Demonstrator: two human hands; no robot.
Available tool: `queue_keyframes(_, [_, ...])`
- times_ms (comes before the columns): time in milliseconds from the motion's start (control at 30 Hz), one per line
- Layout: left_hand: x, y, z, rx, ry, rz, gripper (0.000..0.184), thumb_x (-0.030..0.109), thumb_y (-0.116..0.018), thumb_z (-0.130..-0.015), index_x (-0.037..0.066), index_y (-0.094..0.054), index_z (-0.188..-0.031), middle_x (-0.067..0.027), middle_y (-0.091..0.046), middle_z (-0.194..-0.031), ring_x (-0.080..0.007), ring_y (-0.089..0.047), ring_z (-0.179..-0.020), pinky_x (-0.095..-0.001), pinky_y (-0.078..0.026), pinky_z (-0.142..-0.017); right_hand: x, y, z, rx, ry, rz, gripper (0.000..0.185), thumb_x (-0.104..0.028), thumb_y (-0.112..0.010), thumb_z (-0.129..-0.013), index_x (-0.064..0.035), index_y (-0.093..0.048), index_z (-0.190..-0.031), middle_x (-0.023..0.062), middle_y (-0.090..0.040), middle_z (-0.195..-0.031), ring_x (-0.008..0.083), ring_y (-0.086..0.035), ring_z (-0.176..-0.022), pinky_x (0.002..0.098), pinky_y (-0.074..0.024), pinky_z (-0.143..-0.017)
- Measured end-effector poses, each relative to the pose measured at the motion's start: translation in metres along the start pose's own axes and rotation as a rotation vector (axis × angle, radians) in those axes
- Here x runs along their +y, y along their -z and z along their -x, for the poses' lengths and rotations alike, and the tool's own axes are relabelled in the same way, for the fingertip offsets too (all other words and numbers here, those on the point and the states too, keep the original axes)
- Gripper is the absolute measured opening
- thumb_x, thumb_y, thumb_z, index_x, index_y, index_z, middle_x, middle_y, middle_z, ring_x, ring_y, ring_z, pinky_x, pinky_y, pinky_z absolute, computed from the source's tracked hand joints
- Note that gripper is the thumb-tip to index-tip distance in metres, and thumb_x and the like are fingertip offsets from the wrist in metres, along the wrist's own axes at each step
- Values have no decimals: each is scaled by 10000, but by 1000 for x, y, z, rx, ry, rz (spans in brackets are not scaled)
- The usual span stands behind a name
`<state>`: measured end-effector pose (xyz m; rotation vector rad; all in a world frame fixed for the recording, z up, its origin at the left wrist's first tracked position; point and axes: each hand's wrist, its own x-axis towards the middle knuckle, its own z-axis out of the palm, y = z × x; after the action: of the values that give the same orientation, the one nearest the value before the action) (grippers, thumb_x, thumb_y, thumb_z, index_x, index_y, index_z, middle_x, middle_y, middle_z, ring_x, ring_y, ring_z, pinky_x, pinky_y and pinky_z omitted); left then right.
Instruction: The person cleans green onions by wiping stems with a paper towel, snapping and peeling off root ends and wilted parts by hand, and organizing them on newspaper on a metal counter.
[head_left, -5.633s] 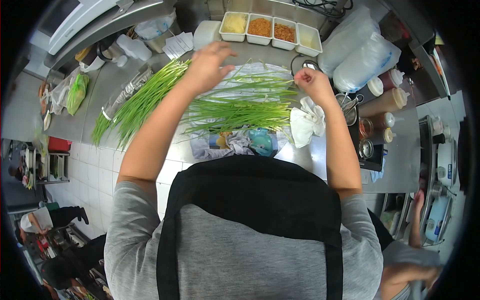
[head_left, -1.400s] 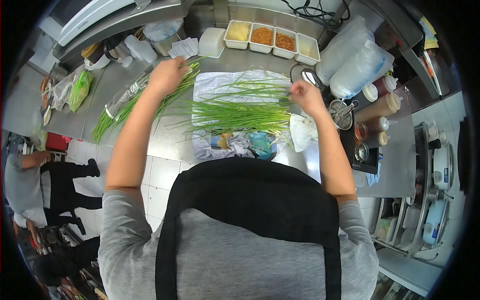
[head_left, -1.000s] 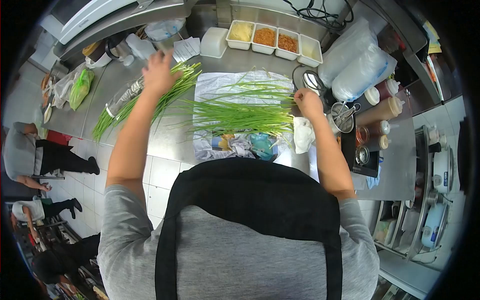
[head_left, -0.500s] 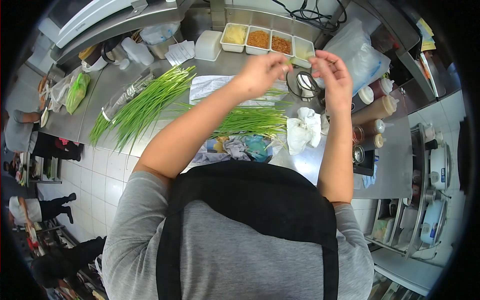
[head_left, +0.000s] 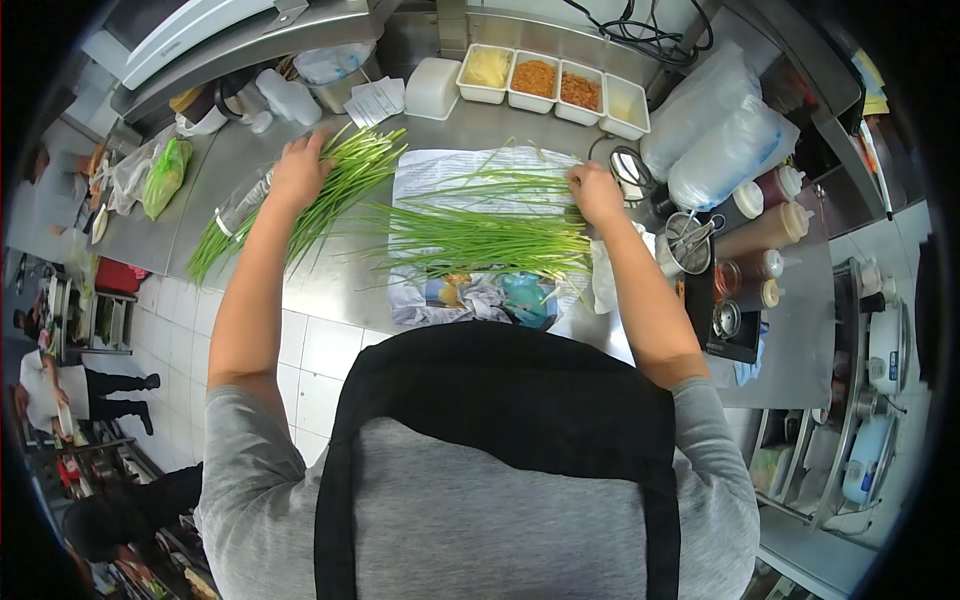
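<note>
My left hand (head_left: 301, 170) rests at the upper left of a thick bunch of long green stalks (head_left: 350, 185), its fingers bent and slightly apart over a clear wrapper (head_left: 242, 203). At the right ends of more green stalks (head_left: 480, 232), spread over printed paper (head_left: 415, 172), my right hand (head_left: 596, 190) is closed in a pinch. Whatever lies between its fingertips is too small to make out. Just below that hand a white cloth (head_left: 605, 275) lies partly behind my forearm. Crumpled paper (head_left: 475, 296) sits at the near edge of the printed paper.
Four white tubs (head_left: 533, 80), some with shredded food, line the back. Plastic bags (head_left: 725, 150), sauce bottles (head_left: 765, 230) and a metal strainer (head_left: 690, 242) stand at right. A green bag (head_left: 165, 178) is at left. Another person (head_left: 75, 390) stands beyond the counter at lower left.
From above the counter near the tubs, my left hand has moved left to the thick bunch. My right hand has come down and left to the ends of the spread stalks.
</note>
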<state>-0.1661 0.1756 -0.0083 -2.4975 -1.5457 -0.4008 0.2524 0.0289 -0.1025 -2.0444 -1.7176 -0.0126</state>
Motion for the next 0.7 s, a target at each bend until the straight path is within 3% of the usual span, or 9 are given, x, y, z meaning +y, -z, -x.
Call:
queue_keyframes(33, [-1, -2, 4, 26, 4, -99, 430, 264, -630, -809, 159, -522, -1212, -132, -518, -1225, -305, -488, -1133, -462, -429, -882, 0, 0, -2, -14, -16, 12, 122, -118, -613, -752, -132, -672, -857, 106, -615, -910, 316, -603, -785, 413, -494, -708])
queue_keyframes(133, [21, -8, -5, 42, -79, 99, 516, 268, -662, -783, 197, -489, -1264, -93, -405, -1347, -307, -367, -1248, -505, -372, -953, -4, 16, 1, 179, 126, -39, 112, -104, -625, -743, -112, -668, -846, 117, -617, -857, 315, -599, -751, 403, -490, -687])
queue_keyframes(233, [80, -3, -16, 92, -320, 370, 494, 246, -656, -788, 147, -501, -1246, -126, -457, -1300, -321, -396, -1231, -442, -364, -989, -19, 49, -2, 128, 74, -260, 168, -92, -652, -750, -70, -664, -916, 132, -618, -804, 248, -584, -675, 323, -472, -657])
queue_keyframes(267, [106, 5, -19, 96, -416, 478, 478, 216, -649, -796, 123, -503, -1242, -142, -462, -1298, -336, -402, -1226, -411, -356, -1006, -31, 64, -1, 138, 61, -337, 141, -88, -652, -783, -53, -666, -918, 62, -619, -735, 148, -546, -621, 259, -442, -598])
queue_keyframes(400, [201, 25, -16, 112, -610, 699, 442, 295, -617, -834, 103, -506, -1217, -146, -510, -1247, -311, -455, -1189, -390, -350, -1007, -66, 118, 2, 24, -168, -739, 121, -130, -652, -812, -43, -673, -893, -35, -559, -649, 37, -456, -608, 201, -383, -564])
queue_keyframes(600, [236, 46, -21, -1029, -260, 1450, 483, 455, -464, -919, 86, -482, -1231, -95, -619, -1052, -202, -589, -982, -346, -434, -834, -72, 146, 12, 50, -13, -843, 110, -103, -634, -827, -39, -666, -911, -35, -586, -706, 43, -485, -651, 196, -393, -592])
queue_keyframes(700, [235, 47, -14, -1198, -225, 1661, 526, 502, -408, -928, 74, -479, -1226, -58, -616, -969, -156, -588, -907, -324, -442, -753, -76, 144, 18, 49, 61, -928, 111, -75, -624, -832, -33, -660, -929, -14, -614, -777, 55, -525, -708, 206, -426, -642])
